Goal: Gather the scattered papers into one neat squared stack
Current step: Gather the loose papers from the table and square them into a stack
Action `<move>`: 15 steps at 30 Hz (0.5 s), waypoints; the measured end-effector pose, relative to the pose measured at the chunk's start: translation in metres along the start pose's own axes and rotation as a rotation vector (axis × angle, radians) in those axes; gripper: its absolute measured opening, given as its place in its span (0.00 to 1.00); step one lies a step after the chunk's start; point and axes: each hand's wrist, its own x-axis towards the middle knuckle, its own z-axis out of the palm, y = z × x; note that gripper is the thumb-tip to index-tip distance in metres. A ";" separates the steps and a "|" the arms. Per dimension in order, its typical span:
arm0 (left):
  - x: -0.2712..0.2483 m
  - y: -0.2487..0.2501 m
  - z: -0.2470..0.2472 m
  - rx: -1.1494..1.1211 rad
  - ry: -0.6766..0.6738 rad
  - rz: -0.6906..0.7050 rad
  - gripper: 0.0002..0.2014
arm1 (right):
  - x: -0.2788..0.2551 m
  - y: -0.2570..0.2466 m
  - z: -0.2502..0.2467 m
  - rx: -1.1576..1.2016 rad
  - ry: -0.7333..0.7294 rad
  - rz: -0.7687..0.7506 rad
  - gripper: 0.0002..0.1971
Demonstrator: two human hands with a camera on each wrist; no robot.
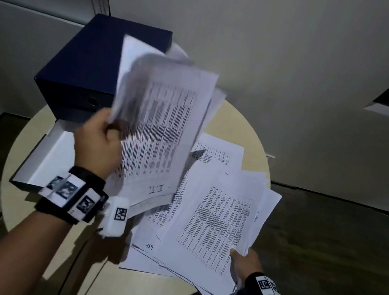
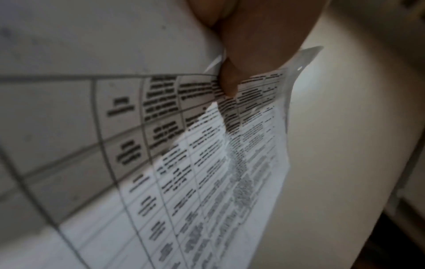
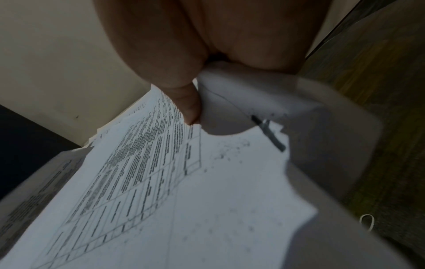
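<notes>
1. Head view: my left hand (image 1: 99,140) pinches a lifted sheaf (image 1: 159,121), long axis pointing away from me; the loose papers (image 1: 215,217) lie right of it on the round table (image 1: 242,129), my right hand (image 1: 242,262) nearer, gripping their near corner.
2. Left wrist view: thumb (image 2: 227,80) clamped on the sheaf.
3. Right wrist view: thumb (image 3: 190,107) pinching curled paper edges.

Printed table papers (image 1: 215,217) lie fanned, overlapping; another sheaf (image 1: 161,126) raised.
</notes>
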 end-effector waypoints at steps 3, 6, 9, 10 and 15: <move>0.012 0.021 -0.012 -0.344 0.014 -0.059 0.08 | -0.005 -0.003 -0.001 0.013 -0.032 -0.026 0.28; 0.007 0.023 0.003 -0.612 -0.105 -0.129 0.06 | -0.016 -0.012 -0.005 0.011 -0.096 -0.066 0.23; -0.016 -0.005 0.038 -0.572 -0.272 -0.310 0.08 | -0.024 -0.016 -0.008 0.038 -0.149 -0.066 0.27; -0.026 -0.017 0.051 -0.507 -0.317 -0.378 0.10 | -0.025 -0.015 -0.009 0.057 -0.152 -0.044 0.29; -0.075 -0.057 0.096 -0.237 -0.559 -0.541 0.25 | -0.037 -0.020 -0.015 0.243 -0.208 -0.022 0.30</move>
